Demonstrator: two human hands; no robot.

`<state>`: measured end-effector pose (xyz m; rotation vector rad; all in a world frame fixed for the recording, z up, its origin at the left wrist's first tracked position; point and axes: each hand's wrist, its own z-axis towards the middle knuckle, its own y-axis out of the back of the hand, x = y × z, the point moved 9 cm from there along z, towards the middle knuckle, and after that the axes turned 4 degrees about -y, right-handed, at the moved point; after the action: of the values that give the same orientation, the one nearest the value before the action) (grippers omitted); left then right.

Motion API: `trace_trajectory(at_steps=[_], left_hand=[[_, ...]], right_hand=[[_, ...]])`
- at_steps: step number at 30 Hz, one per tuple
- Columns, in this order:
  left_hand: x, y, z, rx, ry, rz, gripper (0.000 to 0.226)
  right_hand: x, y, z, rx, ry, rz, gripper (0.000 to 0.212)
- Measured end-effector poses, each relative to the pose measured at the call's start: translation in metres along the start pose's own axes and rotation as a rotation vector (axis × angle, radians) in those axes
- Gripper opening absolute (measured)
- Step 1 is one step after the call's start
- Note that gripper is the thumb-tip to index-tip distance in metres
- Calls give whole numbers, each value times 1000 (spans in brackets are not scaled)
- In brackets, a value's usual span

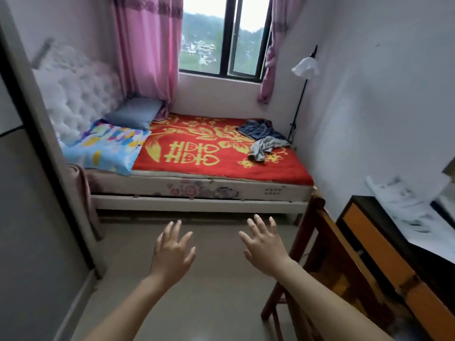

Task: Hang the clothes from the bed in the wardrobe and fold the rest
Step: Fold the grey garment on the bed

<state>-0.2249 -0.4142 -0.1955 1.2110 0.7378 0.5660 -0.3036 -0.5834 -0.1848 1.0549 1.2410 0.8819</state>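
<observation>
Left hand (172, 252) and right hand (264, 244): fingers spread wide, holding nothing. Denim garment (257, 127) and grey garment (267, 146) lie crumpled on bed (197, 188) (far right corner). Soft, light; grasp at bunched fabric.

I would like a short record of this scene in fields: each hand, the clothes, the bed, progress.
left hand: open, fingers spread, holding nothing
right hand: open, fingers spread, holding nothing
clothes: blue garment and grey garment, crumpled on the red blanket, right end
bed: grey-blue pillow at the left end
progress: clothes not yet picked up
</observation>
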Motion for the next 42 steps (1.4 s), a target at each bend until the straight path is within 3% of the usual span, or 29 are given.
trace_trajectory(at_steps=[3, 9, 17, 22, 26, 32, 42], left_hand=[[-2, -13, 72, -51, -42, -20, 36], [34, -30, 211, -173, 58, -193, 44], [-12, -95, 376, 54, -76, -90, 55], [-59, -107, 488, 45, -170, -50, 54], [-91, -110, 583, 35, -149, -50, 55], [-115, -131, 687, 69, -111, -25, 57], [-101, -229, 807, 205, -32, -47, 57]], right_hand=[[-51, -10, 59, 22, -37, -65, 44], [-163, -23, 165, 86, -151, -99, 47], [-288, -92, 233, 219, -376, 54, 50], [-380, -118, 290, 217, -462, 66, 55], [-451, -133, 351, 199, -482, 124, 57], [-513, -158, 427, 237, -459, 196, 58], [-578, -232, 530, 326, -443, 195, 59]])
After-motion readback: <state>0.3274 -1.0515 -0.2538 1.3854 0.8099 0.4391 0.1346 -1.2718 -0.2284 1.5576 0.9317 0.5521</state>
